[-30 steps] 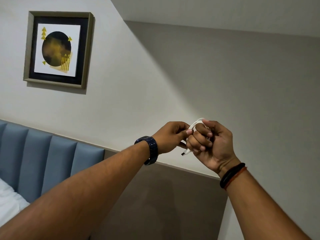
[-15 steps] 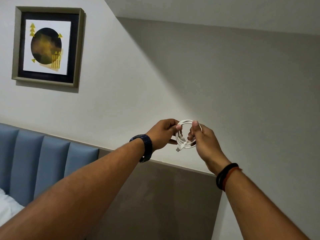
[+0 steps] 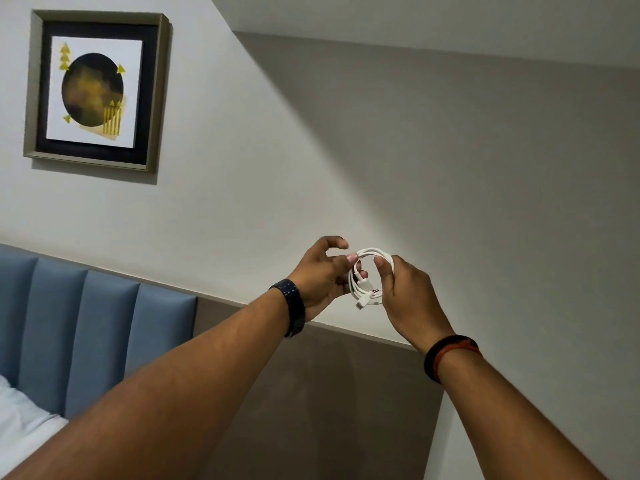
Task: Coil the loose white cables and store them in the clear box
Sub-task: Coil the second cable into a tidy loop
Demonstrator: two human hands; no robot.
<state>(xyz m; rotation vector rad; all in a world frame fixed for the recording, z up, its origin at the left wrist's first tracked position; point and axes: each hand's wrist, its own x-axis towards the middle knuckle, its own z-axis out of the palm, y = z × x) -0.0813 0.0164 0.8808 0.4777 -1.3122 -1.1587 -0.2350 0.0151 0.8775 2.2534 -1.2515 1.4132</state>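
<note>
A white cable [image 3: 366, 289], wound into a small round coil, is held up in front of the wall between both hands. My left hand [image 3: 320, 275] pinches the coil's left side with thumb and fingers, its index finger lifted off. My right hand [image 3: 405, 289] grips the coil's right side, thumb over the top loops. A plug end sticks out at the coil's bottom. The clear box is not in view.
A framed picture [image 3: 95, 93] hangs on the pale wall at upper left. A blue padded headboard [image 3: 86, 337] and white bedding [image 3: 20, 424] lie at lower left. A brown wall panel [image 3: 329, 410] runs below my arms.
My hands opened out from tight fists, so the cable now shows as a round coil. The view has swung slightly right and the coil sits a bit lower.
</note>
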